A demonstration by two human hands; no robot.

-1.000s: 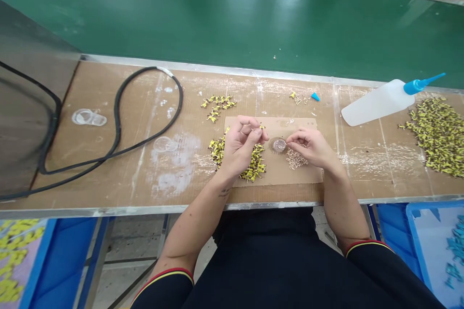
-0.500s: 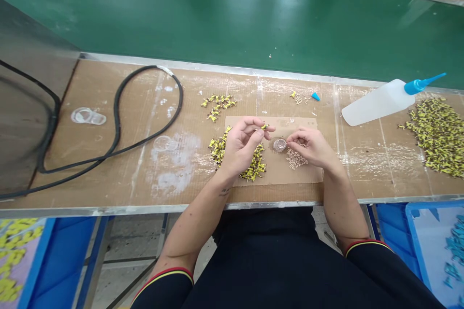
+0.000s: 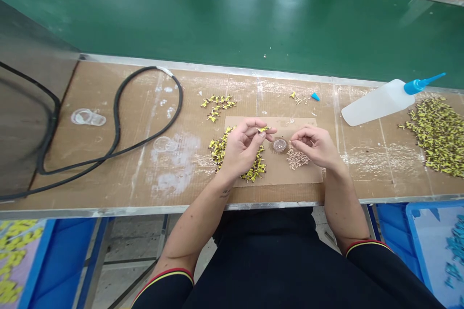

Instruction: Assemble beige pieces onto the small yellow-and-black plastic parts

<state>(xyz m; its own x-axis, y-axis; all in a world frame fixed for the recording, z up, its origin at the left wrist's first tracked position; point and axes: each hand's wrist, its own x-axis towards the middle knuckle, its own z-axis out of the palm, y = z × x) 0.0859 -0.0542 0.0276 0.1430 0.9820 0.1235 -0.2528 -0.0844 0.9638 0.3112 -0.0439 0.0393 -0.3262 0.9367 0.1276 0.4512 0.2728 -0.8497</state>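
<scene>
Head view: the left hand [image 3: 242, 148] pinches a small yellow-and-brown, plastic-looking figure [image 3: 264, 129] above a tan cardboard sheet [image 3: 277, 173]; the right hand's [image 3: 316, 147] grip, near a clear round dish [image 3: 279, 145], seems pressed on a tiny pale piece [image 3: 290, 142]. Best pinch lightly, wrists steady.

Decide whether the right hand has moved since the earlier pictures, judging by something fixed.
Yes. Against the small round dish, which stays put, the right hand has shifted slightly right, now a little farther from the rim.

Cable [image 3: 117, 113] left, bottle [image 3: 379, 101] right, room between
</scene>
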